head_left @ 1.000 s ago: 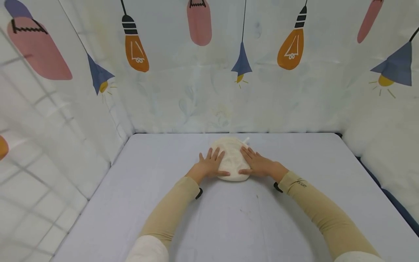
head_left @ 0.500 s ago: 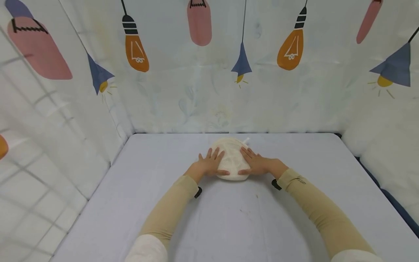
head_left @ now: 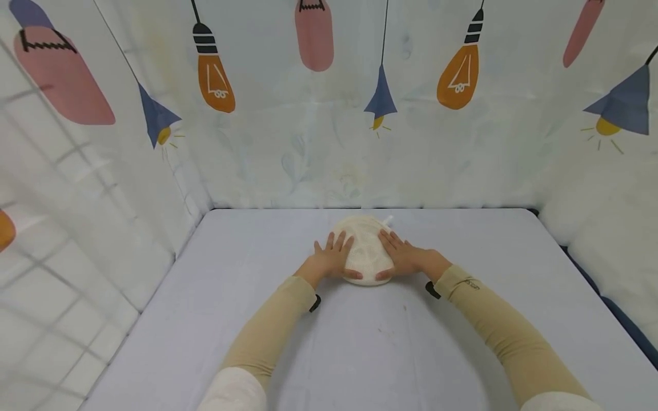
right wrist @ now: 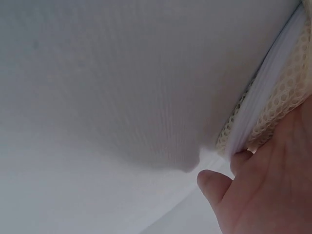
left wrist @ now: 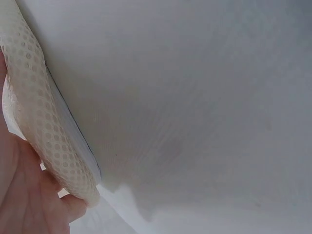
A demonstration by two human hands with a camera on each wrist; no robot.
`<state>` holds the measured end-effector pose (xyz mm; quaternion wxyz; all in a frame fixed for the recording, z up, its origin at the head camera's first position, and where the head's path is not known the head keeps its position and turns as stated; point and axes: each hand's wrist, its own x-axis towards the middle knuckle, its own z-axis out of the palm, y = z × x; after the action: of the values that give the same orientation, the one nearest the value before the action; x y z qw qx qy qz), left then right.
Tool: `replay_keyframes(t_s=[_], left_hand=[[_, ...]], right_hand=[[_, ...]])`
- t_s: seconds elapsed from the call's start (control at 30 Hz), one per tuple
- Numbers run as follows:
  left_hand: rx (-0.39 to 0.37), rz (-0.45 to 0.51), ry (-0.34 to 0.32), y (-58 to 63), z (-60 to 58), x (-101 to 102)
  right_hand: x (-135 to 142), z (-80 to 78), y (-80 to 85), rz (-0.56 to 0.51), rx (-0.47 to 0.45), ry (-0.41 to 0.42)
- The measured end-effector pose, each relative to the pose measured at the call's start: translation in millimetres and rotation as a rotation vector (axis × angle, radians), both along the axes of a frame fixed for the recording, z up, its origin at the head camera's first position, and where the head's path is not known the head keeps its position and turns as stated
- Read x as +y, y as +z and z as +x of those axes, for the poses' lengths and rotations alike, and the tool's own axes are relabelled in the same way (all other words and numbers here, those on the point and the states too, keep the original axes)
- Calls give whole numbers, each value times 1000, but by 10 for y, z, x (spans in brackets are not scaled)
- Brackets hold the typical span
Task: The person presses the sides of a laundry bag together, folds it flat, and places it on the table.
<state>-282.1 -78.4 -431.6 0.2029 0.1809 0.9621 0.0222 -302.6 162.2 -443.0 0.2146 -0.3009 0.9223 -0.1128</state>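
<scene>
A rounded, cream mesh laundry bag [head_left: 366, 251] lies near the far side of the table, with a small white tab [head_left: 388, 220] sticking out at its back right. On its left side rests my left hand [head_left: 331, 260], fingers spread and thumb along the front. My right hand [head_left: 406, 258] lies on the opposite side with its fingers extended. The left wrist view shows the holed mesh [left wrist: 46, 112] against the fingers. A white band [right wrist: 273, 80] runs along the bag's edge in the right wrist view. Whatever is inside the bag cannot be seen.
The table has a pale lavender cover [head_left: 354, 354] with a few small marks in front of the bag. A white curtain [head_left: 329, 154] printed with lamps and bulbs stands behind the table, and more white cloth hangs at both sides.
</scene>
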Motion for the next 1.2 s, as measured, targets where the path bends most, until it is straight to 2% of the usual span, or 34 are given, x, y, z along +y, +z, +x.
replay_keyframes(t_s=[0.13,0.27,0.43,0.6,0.7,0.93,1.1,1.2], left_hand=[[12,7,8,-7,12,-7],[38,22,-26,-16,-2,-54],[51,93,-60,-44,-11,-174],[66,134,-22,-43,17,-336],[61,146,-5,-27,35,-415],[26,138,-1,9,29,-374],[5,124,20,41,35,-331],[0,112,28,35,28,-307]], right_hand=[[1,9,-4,-5,-11,0],[49,9,-19,-59,-7,0],[134,16,-42,-101,0,5],[146,28,6,-155,-24,23],[152,19,30,-146,-23,22],[221,4,18,-132,-43,-2],[181,8,6,-98,-86,-35],[163,19,9,-82,-78,-41]])
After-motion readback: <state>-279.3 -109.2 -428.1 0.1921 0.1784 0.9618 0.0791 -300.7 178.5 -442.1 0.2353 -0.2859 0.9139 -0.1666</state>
